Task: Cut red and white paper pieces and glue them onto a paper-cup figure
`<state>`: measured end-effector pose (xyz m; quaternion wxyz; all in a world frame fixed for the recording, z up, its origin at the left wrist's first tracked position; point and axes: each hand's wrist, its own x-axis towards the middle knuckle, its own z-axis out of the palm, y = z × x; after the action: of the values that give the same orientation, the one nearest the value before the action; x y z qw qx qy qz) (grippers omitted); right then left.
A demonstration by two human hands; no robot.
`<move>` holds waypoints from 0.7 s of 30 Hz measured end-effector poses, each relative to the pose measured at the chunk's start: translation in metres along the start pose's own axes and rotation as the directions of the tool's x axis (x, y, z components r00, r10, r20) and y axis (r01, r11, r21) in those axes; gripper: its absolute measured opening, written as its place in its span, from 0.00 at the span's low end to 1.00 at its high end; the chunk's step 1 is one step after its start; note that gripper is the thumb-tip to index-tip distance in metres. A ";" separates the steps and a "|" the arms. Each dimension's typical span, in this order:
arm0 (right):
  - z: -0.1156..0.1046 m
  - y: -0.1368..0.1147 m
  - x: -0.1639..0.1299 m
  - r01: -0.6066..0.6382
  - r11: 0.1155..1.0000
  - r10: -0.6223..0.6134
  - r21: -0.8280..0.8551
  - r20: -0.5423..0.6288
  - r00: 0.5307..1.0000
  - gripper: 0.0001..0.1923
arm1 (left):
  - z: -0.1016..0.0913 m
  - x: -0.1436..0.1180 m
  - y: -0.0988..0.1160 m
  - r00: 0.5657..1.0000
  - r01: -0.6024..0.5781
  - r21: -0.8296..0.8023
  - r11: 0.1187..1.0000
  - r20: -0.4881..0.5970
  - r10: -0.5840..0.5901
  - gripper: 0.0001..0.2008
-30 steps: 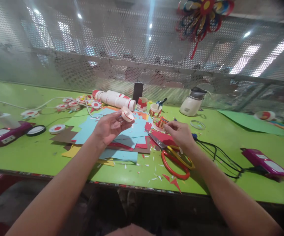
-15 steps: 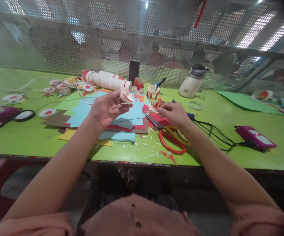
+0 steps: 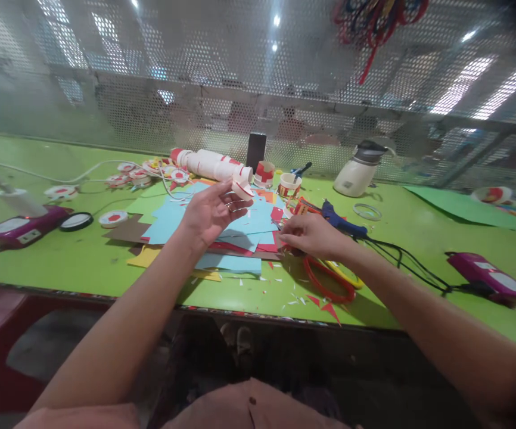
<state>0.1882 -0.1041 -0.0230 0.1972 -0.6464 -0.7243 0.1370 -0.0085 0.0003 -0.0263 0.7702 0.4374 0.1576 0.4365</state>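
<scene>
Paper craft work at a green table (image 3: 39,262), seen from the head camera.

A white-and-red paper cup piece (image 3: 242,183) is pinched at the fingertips of the raised left hand (image 3: 215,211), palm up for inspection; the right hand (image 3: 314,236) is curled down over red scissors (image 3: 329,280), grip unclear. Scissors stand in a decorated cup (image 3: 290,185).

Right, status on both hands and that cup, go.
Left hand up, pinching white paper cup at fingertips. Right hand down on red paper by the scissors. Nothing between them.
</scene>
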 end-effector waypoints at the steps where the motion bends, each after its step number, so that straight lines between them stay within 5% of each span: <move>1: 0.001 -0.002 0.002 0.034 0.998 -0.033 -0.054 0.015 0.999 0.09 | 0.000 0.000 0.000 1.000 -0.006 -0.002 1.000 -0.007 0.006 0.12; 8: 0.008 -0.002 0.007 0.090 0.986 -0.090 -0.141 0.007 0.996 0.08 | 0.001 -0.002 0.003 0.999 -0.020 -0.004 1.000 -0.046 0.019 0.11; 21: 0.016 0.017 0.008 0.044 0.997 -0.024 0.064 -0.284 0.958 0.10 | 0.001 0.000 -0.003 0.998 0.000 -0.121 0.993 -0.062 -0.007 0.07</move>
<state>0.1951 -0.0931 -0.0438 0.3235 -0.6394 -0.6945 0.0647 -0.0065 -0.0012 -0.0281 0.7907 0.3759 0.1559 0.4574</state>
